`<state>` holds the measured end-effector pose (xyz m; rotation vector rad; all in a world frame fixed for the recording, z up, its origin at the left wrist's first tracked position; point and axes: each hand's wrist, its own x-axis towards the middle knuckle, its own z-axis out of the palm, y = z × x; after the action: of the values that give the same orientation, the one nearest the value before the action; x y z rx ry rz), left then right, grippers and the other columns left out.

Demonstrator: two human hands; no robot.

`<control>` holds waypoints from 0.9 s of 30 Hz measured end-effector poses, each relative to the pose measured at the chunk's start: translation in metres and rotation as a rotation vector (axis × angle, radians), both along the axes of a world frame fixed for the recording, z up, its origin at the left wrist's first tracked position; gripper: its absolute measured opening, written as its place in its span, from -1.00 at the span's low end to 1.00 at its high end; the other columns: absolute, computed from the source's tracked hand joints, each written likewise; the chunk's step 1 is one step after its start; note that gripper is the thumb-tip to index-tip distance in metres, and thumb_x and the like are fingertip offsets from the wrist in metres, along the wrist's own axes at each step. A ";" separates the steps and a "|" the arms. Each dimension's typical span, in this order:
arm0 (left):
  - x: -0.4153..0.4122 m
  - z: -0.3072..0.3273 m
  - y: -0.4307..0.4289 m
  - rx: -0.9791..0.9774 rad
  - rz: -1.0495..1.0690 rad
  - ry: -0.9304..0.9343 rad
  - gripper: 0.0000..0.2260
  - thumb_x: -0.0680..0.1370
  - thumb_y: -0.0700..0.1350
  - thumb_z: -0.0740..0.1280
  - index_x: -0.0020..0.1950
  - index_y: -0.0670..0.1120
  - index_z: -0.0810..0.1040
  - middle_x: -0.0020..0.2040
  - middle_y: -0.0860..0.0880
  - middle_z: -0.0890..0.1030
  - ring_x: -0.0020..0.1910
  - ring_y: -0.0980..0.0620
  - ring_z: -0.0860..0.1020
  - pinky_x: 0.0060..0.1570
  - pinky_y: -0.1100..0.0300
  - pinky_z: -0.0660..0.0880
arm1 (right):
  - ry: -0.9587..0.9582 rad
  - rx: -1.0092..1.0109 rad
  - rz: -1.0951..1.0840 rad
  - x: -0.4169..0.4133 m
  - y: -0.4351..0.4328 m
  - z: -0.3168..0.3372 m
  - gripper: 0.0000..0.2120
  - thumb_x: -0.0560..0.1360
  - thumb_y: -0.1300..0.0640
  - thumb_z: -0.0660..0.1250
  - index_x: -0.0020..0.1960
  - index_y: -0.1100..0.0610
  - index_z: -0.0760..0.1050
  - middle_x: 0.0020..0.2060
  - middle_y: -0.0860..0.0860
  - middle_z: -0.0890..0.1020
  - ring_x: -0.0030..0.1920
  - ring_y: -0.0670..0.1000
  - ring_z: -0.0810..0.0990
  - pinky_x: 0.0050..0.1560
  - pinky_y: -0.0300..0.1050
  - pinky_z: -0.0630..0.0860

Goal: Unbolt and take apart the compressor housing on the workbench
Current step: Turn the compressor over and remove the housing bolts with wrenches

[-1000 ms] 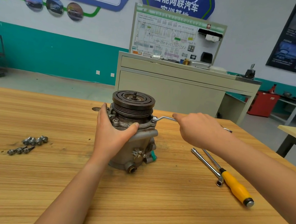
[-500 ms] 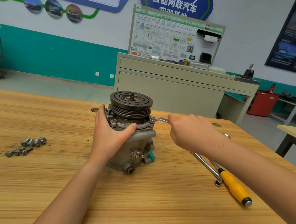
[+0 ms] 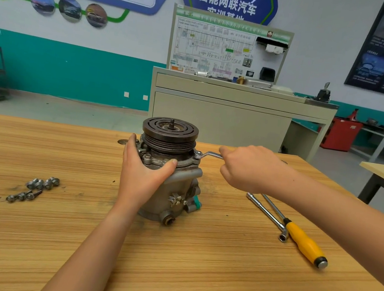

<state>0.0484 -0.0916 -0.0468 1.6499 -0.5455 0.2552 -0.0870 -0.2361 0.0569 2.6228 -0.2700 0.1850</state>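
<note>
Clasps with fingers (image 3: 130, 147) of left hand (image 3: 141, 177) the compressor housing (image 3: 175, 189) standing upright on workbench (image 3: 28, 233). Clenches right hand (image 3: 249, 168) round wrench (image 3: 209, 154) set on upper flange (image 3: 185, 163). Loose bolts (image 3: 34, 188) lying left; socket bar (image 3: 267, 214), yellow-handled screwdriver (image 3: 302, 243) right.

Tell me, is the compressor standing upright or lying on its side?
Upright: the compressor stands on its base, pulley on top.

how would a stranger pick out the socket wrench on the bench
On the workbench, right of the compressor, two tools lie side by side. The socket wrench is the bare steel one with a bent end; the screwdriver beside it has a yellow handle.
</note>
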 end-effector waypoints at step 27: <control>-0.001 -0.001 0.000 -0.007 -0.003 -0.009 -0.06 0.34 0.10 0.49 0.55 -0.02 0.02 0.52 0.01 0.17 0.47 0.04 0.17 0.28 0.22 0.15 | -0.515 0.140 0.042 0.032 -0.025 -0.034 -0.81 0.61 0.17 0.09 0.18 0.12 0.39 -0.17 0.04 0.60 -0.22 0.09 0.57 -0.38 -0.15 0.29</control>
<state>0.0477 -0.0913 -0.0478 1.6420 -0.5527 0.2622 -0.0552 -0.2607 0.0228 2.6774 -0.4113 0.8884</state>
